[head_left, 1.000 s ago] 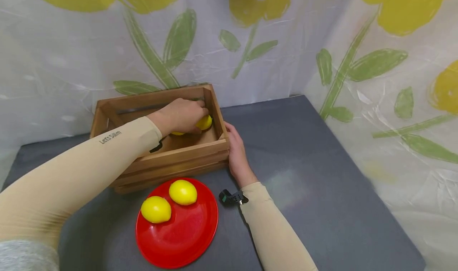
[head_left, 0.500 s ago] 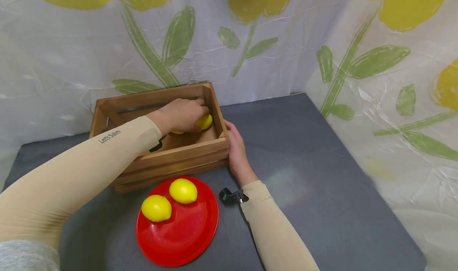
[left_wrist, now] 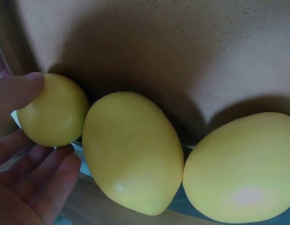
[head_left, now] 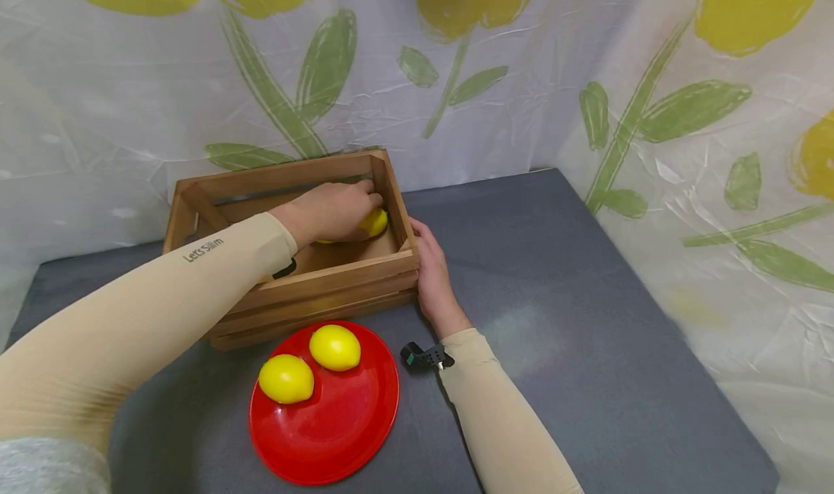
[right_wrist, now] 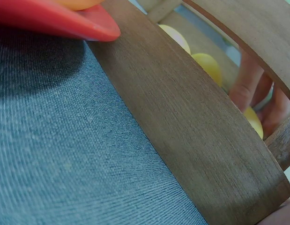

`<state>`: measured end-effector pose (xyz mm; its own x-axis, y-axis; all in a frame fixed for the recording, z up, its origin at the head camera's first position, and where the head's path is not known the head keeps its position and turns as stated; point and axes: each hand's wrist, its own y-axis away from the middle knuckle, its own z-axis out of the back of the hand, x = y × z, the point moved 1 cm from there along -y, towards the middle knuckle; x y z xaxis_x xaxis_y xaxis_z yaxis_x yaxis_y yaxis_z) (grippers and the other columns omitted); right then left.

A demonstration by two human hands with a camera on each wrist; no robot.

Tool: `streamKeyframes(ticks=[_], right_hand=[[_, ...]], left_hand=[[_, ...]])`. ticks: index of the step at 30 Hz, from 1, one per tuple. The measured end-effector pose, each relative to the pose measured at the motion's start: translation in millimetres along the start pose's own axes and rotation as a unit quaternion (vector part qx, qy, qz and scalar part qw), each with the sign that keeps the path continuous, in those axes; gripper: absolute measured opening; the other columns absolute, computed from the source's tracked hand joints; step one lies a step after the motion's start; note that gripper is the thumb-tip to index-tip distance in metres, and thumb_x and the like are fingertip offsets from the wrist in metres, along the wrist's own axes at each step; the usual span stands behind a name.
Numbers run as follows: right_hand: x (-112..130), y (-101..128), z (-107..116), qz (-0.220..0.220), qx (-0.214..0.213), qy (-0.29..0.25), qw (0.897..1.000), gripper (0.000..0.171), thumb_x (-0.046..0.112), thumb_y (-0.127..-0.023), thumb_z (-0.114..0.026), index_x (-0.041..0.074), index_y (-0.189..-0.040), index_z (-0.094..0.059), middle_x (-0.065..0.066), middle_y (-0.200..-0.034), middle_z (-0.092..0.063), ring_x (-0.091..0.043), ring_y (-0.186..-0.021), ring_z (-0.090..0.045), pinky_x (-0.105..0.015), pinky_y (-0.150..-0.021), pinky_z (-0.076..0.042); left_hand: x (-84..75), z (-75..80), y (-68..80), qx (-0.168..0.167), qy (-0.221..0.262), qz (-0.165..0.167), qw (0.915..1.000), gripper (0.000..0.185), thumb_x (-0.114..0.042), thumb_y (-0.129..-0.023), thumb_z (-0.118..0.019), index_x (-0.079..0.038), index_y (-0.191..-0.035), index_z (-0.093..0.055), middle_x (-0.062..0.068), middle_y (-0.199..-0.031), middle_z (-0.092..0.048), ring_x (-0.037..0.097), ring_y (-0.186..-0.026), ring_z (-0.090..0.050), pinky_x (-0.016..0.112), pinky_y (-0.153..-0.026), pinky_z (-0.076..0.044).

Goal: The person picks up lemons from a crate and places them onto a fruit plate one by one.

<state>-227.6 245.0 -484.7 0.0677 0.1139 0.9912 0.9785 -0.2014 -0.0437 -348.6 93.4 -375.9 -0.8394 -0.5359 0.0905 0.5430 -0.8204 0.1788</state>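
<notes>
Inside a slatted wooden crate (head_left: 326, 280), my left hand (head_left: 335, 211) grips a yellow lemon (left_wrist: 53, 110) near the right end wall. In the left wrist view the thumb lies on top of this lemon and the fingers reach underneath. Two more lemons, a middle one (left_wrist: 130, 152) and an outer one (left_wrist: 243, 168), line up beside it along the crate's far side. Outside the crate, my right hand (head_left: 433, 280) rests along its right end, fingers extended against the wood. In the head view my left hand mostly covers the lemons in the crate.
A red plate (head_left: 326, 443) sits in front of the crate, bearing a left lemon (head_left: 287, 379) and a right lemon (head_left: 335, 348). Grey cloth covers the table (head_left: 554, 320). Behind and to the right hangs a flower-painted curtain (head_left: 521, 132).
Both hands hold nearly the same places as before; the crate, plate and plate lemons have not moved. The head view has shifted slightly.
</notes>
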Motion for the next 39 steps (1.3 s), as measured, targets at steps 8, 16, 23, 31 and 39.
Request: streamKeyframes(ticks=[8, 16, 23, 31, 39], right_hand=[[0.4, 0.0, -0.6, -0.003, -0.001, -0.001, 1.0, 0.05, 0.032, -0.109, -0.041, 0.023, -0.154, -0.058, -0.006, -0.16, -0.054, -0.029, -0.142, -0.052, -0.051, -0.121, -0.043], [-0.9, 1.3, -1.0, -0.002, -0.001, -0.005, 1.0, 0.048, 0.031, -0.109, -0.042, 0.022, -0.153, -0.06, -0.006, -0.158, -0.056, -0.028, -0.139, -0.054, -0.046, -0.117, -0.044], [0.0, -0.5, -0.1, -0.003, -0.004, -0.005, 1.0, 0.049, 0.031, -0.108, -0.043, 0.022, -0.153, -0.06, -0.006, -0.159, -0.055, -0.027, -0.14, -0.054, -0.047, -0.118, -0.044], [-0.4, -0.9, -0.5, -0.009, -0.004, -0.01, 1.0, 0.049, 0.033, -0.108, -0.043, 0.023, -0.153, -0.06, -0.005, -0.159, -0.054, -0.027, -0.141, -0.053, -0.045, -0.116, -0.045], [0.0, 1.3, -2.5, -0.001, -0.002, -0.011, 1.0, 0.048, 0.034, -0.111, -0.041, 0.019, -0.154, -0.058, -0.007, -0.16, -0.053, -0.03, -0.145, -0.049, -0.05, -0.12, -0.04]], left_hand=[[0.4, -2.4, -1.6, 0.014, 0.026, 0.004, 0.9996, 0.058, -0.026, -0.095, -0.083, 0.002, -0.14, -0.058, 0.02, -0.126, -0.066, 0.035, -0.107, -0.069, 0.051, -0.098, -0.06], [1.0, -5.1, 0.9, 0.034, 0.051, 0.022, 0.9979, 0.057, -0.025, -0.097, -0.081, 0.0, -0.14, -0.053, 0.017, -0.121, -0.065, 0.034, -0.106, -0.067, 0.05, -0.098, -0.058], [0.7, 2.3, 1.4, 0.038, 0.051, 0.011, 0.9979, 0.052, -0.025, -0.099, -0.077, -0.001, -0.139, -0.053, 0.017, -0.122, -0.064, 0.033, -0.102, -0.068, 0.051, -0.095, -0.059], [2.0, 24.2, 20.1, 0.028, 0.064, 0.024, 0.9973, 0.057, -0.029, -0.1, -0.075, -0.007, -0.146, -0.052, 0.016, -0.133, -0.064, 0.034, -0.11, -0.069, 0.053, -0.103, -0.058], [1.7, 59.1, 69.2, -0.003, 0.097, 0.043, 0.9944, 0.065, -0.023, -0.096, -0.079, -0.01, -0.152, -0.049, 0.016, -0.146, -0.06, 0.036, -0.119, -0.067, 0.055, -0.108, -0.055]])
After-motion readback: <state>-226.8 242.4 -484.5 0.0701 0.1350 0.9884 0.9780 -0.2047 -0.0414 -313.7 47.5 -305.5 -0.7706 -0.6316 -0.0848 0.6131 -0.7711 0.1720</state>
